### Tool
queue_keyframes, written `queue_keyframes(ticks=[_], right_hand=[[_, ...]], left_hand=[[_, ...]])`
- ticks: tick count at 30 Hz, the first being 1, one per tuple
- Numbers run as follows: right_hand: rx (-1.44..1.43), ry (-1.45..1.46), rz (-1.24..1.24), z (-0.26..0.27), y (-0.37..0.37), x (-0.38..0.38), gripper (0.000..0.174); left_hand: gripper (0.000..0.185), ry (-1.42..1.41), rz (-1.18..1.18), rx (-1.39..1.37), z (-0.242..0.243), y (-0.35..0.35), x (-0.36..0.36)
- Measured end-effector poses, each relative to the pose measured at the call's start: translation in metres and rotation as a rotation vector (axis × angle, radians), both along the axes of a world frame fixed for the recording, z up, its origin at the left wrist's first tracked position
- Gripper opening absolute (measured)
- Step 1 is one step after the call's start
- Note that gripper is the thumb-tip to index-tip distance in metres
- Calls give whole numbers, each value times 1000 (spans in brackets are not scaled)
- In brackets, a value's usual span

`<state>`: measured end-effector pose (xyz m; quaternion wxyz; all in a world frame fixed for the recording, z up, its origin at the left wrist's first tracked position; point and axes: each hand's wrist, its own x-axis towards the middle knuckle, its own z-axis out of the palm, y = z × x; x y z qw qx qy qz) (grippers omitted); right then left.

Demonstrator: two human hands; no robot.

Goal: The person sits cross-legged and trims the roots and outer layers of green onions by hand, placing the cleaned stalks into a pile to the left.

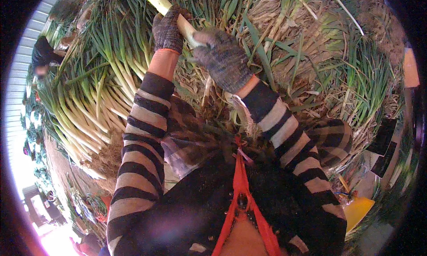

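Note:
A thick green onion stalk (185, 27) slants across the top middle, its upper end running out past the frame's edge. My left hand (168, 30), in a grey knitted glove, is closed around its pale shaft. Lower and to the right, my right hand (223, 57), gloved alike and slightly blurred, has its thumb and fingers on the stalk's lower end. Left of my arms lies a large pile of green onions (83, 119) with white stems and brown roots. Loose leaves and dry husks (280, 19) spread beyond my right hand.
More green onions (363, 79) lie at the right. A yellow object (358, 212) and dark flat pieces (383, 137) are at the lower right. Another person in dark clothing (45, 55) bends at the far left, near a ribbed pale wall (25, 55). My checked-cloth knees flank the debris.

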<state>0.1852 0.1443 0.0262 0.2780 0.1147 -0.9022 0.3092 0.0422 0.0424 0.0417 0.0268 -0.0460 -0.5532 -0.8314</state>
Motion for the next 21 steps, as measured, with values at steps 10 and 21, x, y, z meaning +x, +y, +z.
queue_keyframes(ticks=[10,21], right_hand=[[-485,-276,248,26,12,100,16],[-198,-816,-126,-15,69,261,22]], left_hand=[[26,4,153,-74,-14,-19,-34],[34,-37,277,-415,-30,-88,-118]])
